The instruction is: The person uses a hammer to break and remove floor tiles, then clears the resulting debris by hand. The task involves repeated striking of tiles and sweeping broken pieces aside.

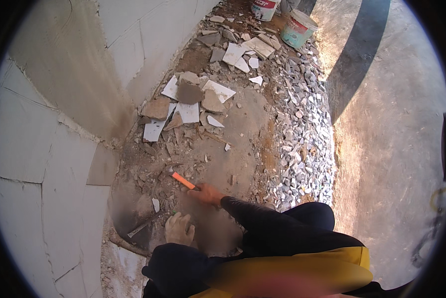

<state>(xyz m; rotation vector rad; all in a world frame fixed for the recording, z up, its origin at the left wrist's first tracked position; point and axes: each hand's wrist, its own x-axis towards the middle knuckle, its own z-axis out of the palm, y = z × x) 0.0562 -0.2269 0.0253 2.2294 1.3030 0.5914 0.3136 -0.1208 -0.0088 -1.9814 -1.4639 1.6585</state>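
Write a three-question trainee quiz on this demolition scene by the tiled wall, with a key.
1. True or false: the right hand holds an orange-handled tool.
2. What does the left hand rest on: A) a bucket, B) the rubble-strewn floor at the wall's foot, C) a ladder?
3. Fill in: broken tile pieces lie along the ___ wall.

Key: 1 true; 2 B; 3 tiled. Both buckets stand far off, beside the gravel strip.

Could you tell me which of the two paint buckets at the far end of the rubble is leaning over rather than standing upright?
The teal-and-white bucket on the right leans over at the edge of the gravel. The other bucket, left of it, is cut off by the picture's top edge and looks upright.
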